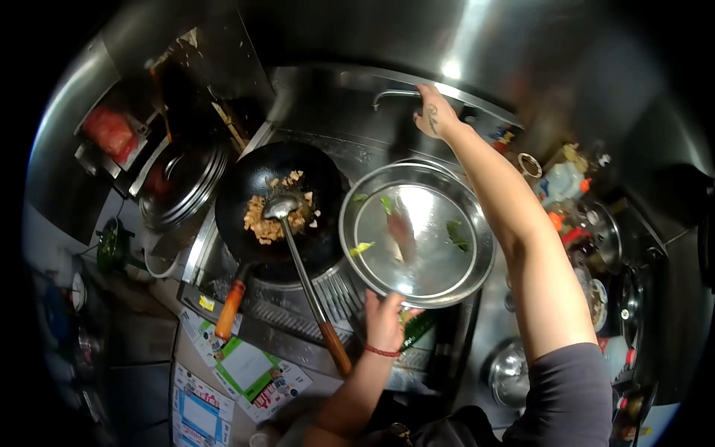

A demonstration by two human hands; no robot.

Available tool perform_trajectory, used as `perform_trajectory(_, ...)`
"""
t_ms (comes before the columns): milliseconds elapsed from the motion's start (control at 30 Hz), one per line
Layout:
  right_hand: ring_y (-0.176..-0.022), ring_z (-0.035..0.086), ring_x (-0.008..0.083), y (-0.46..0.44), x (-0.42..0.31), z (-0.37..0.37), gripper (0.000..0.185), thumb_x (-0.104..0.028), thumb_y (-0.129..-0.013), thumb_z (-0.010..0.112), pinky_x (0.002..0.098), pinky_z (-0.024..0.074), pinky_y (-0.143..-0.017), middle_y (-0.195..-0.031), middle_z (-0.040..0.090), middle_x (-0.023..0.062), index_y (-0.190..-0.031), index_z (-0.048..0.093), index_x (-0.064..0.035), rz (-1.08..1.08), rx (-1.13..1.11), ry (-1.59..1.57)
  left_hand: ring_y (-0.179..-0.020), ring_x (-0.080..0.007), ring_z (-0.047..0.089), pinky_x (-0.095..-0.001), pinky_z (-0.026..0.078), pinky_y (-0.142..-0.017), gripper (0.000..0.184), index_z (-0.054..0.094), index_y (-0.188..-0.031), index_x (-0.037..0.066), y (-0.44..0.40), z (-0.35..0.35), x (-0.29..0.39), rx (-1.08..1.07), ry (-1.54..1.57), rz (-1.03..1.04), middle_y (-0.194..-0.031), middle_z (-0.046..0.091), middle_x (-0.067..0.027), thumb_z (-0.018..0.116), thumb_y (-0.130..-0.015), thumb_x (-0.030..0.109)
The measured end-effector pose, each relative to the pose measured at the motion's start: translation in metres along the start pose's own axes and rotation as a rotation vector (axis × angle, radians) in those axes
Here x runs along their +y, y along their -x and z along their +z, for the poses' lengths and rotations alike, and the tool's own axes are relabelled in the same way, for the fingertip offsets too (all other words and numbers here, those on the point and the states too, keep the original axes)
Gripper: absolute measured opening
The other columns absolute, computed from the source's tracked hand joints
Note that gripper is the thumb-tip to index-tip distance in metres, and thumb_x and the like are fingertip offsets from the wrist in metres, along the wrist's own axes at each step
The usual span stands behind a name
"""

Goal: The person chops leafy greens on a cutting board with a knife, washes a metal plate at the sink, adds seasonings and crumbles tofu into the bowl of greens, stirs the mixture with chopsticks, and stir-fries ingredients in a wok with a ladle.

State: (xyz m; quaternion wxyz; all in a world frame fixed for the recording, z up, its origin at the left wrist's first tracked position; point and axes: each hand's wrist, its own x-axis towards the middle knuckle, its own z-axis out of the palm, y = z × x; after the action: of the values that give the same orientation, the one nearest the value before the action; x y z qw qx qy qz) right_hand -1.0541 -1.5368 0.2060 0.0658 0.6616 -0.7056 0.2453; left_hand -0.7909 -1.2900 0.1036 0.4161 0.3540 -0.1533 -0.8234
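Well, left hand (384, 322) holding shiny, round metal basin (484, 231) by rim.

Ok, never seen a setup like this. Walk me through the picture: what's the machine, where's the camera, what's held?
There's no machine here: these are a person's two bare hands. The single picture comes from a camera worn on the head, looking forward and down; the scene looks curved, with dark corners.

On the steel cooking counter sits a black wok containing chopped food. A ladle rests in it. To the wok's right is a wide metal bowl with a few green leaf pieces inside.

The left hand holds that bowl by its near rim. The right hand is stretched out to the tap; I can't tell whether it grips it.
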Motion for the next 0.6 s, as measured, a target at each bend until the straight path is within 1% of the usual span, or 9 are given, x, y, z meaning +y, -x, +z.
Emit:
perform_trajectory(67,-0.124,0.036,0.0383,-0.026,-0.002,0.027,0.067,-0.015,-0.076,0.054,0.0359,0.0324,-0.105,-0.136,0.034,0.0228,-0.133,0.028,0.0097,-0.023,-0.163,0.221,-0.092,-0.0233,0.060,-0.0386,0.058,-0.067,0.050,0.035,-0.125,0.008,-0.021,-0.001,-0.006,-0.020,0.013,0.026,-0.109,0.052,-0.0115,0.044,-0.078,-0.006)
perform_trajectory(100,-0.127,0.031,0.0388,-0.041,0.009,0.042,0.074,-0.018,-0.077,0.052,0.0350,0.0303,-0.106,-0.141,0.027,0.0211,-0.135,0.019,0.0134,0.065,-0.367,0.303,-0.093,-0.0221,0.060,-0.0378,0.058,-0.067,0.050,0.037,-0.124,0.009,-0.028,-0.001,-0.011,0.034,0.053,-0.003,-0.109,0.052,-0.0106,0.044,-0.078,-0.006)
perform_trajectory(133,-0.127,0.031,0.0388,-0.045,0.014,0.055,0.074,-0.018,-0.077,0.052,0.0350,0.0303,-0.106,-0.141,0.027,0.0211,-0.135,0.019,0.0134,0.079,-0.397,0.292,-0.095,-0.0220,0.059,-0.0386,0.057,-0.069,0.052,0.033,-0.128,0.011,-0.039,-0.003,-0.014,-0.003,0.068,0.002,-0.112,0.051,-0.0100,0.046,-0.081,-0.004)
perform_trajectory(200,-0.109,0.049,0.0418,-0.040,0.028,0.065,0.057,-0.006,-0.073,0.055,0.0405,0.0436,-0.092,-0.130,0.038,0.0209,-0.127,0.038,-0.0049,0.118,-0.203,0.182,-0.084,-0.0176,0.058,-0.0383,0.056,-0.071,0.047,0.035,-0.125,0.010,-0.043,0.013,-0.014,0.103,0.071,-0.055,-0.101,0.054,-0.0073,0.049,-0.081,0.001)
perform_trajectory(333,-0.097,0.055,0.0401,0.002,0.040,0.046,0.053,0.000,-0.069,0.056,0.0424,0.0480,-0.082,-0.123,0.042,0.0181,-0.119,0.042,-0.0107,-0.044,-0.202,0.168,-0.085,-0.0207,0.059,-0.0411,0.056,-0.070,0.047,0.035,-0.124,0.010,-0.064,0.022,-0.025,0.083,0.126,-0.060,-0.101,0.054,-0.0098,0.050,-0.081,0.002)
perform_trajectory(400,-0.094,0.057,0.0368,0.030,0.046,0.015,0.062,0.005,-0.068,0.053,0.0421,0.0481,-0.078,-0.131,0.039,0.0154,-0.125,0.039,-0.0127,-0.232,-0.265,0.029,-0.084,-0.0219,0.062,-0.0385,0.057,-0.066,0.047,0.035,-0.125,0.010,-0.067,0.024,-0.031,0.075,0.123,-0.010,-0.103,0.056,-0.0114,0.050,-0.081,0.002)
perform_trajectory(500,-0.099,0.056,0.0371,0.073,0.053,-0.024,0.075,0.011,-0.068,0.047,0.0413,0.0475,-0.080,-0.143,0.028,0.0143,-0.136,0.032,-0.0186,-0.158,-0.270,-0.053,-0.082,-0.0182,0.060,-0.0335,0.058,-0.062,0.054,0.033,-0.127,0.009,-0.059,0.019,-0.029,0.065,0.084,-0.013,-0.103,0.053,-0.0087,0.045,-0.077,-0.007)
perform_trajectory(533,-0.103,0.053,0.0381,0.093,0.056,-0.034,0.074,0.009,-0.069,0.048,0.0401,0.0469,-0.083,-0.142,0.029,0.0153,-0.136,0.032,-0.0187,-0.103,-0.196,-0.057,-0.080,-0.0205,0.063,-0.0324,0.058,-0.060,0.052,0.035,-0.127,0.008,-0.057,0.015,-0.033,0.065,0.054,0.021,-0.104,0.055,-0.0115,0.047,-0.077,-0.003)
perform_trajectory(600,-0.113,0.048,0.0393,0.142,0.084,-0.032,0.065,-0.001,-0.076,0.054,0.0394,0.0423,-0.093,-0.135,0.036,0.0220,-0.136,0.030,-0.0081,0.066,-0.104,-0.002,-0.081,-0.0198,0.062,-0.0325,0.058,-0.060,0.050,0.036,-0.124,0.007,-0.053,0.007,-0.038,0.053,0.068,0.007,-0.103,0.055,-0.0108,0.047,-0.077,-0.003)
